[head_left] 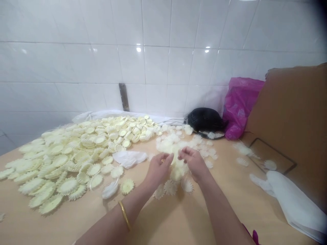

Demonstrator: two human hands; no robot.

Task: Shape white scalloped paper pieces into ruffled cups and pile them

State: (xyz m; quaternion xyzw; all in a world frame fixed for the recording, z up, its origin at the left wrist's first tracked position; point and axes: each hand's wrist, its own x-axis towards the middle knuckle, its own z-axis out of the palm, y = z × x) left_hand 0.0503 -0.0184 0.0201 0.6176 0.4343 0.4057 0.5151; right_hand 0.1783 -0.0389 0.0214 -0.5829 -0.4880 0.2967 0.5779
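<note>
My left hand point(158, 169) is closed, thumb and fingers pinched together, over the middle of the table. Facing it, my right hand point(195, 165) is closed in a pinch too. A blurred pale patch shows between the two sets of fingertips; what they grip is too indistinct to make out. Around and behind the hands lies a heap of thin white scalloped discs point(167, 144). Several pale discs with toothed rims, such as a white one point(170, 187), lie just below the hands. To the left spreads a large pile of thicker pale yellow scalloped discs point(84, 154).
A white crumpled cloth point(130, 158) and a small clear-and-white item point(110, 189) lie left of my hands. Behind are a black bag point(206, 119), a magenta plastic bag point(240, 105) and a tiled wall. At right stand a cardboard box point(293, 122) and white sheeting point(296, 199).
</note>
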